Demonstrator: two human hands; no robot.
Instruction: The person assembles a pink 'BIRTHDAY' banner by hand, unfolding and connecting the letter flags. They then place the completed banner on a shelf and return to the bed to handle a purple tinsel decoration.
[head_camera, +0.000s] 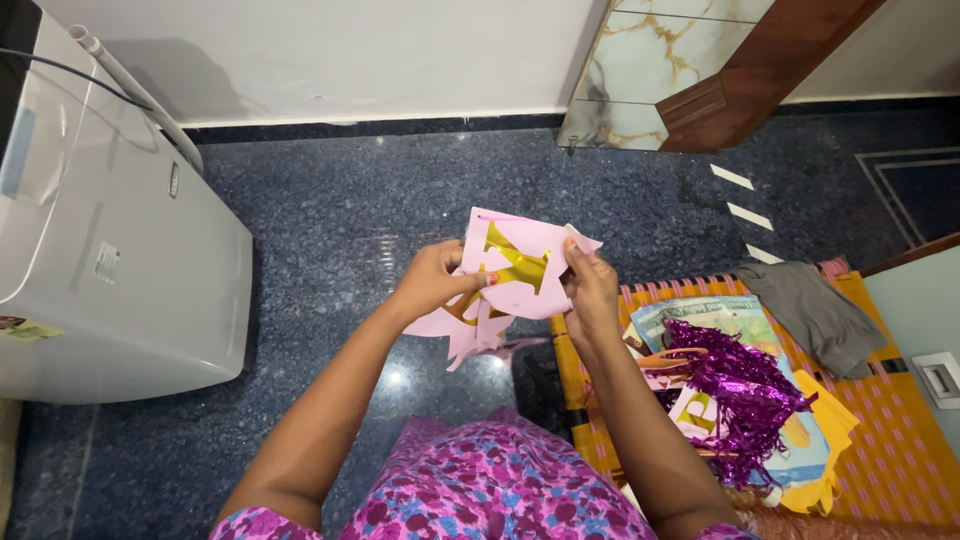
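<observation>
I hold a bunch of pink paper banner flags (515, 275) with shiny gold letters in front of me, above the dark floor. My left hand (435, 280) grips the left side of the bunch, with more pink flags hanging below it. My right hand (590, 290) pinches the right edge of the top flag, which faces up. My lap in purple flowered cloth (480, 490) is at the bottom of the view.
A grey appliance (110, 250) stands at the left on the dark speckled floor (330, 230). To my right an orange woven mat (900, 440) bears purple tinsel (735, 390), printed packets (720, 315), yellow paper (835, 425) and a grey cloth (820, 310). A marble-and-wood panel (680, 80) leans at the wall.
</observation>
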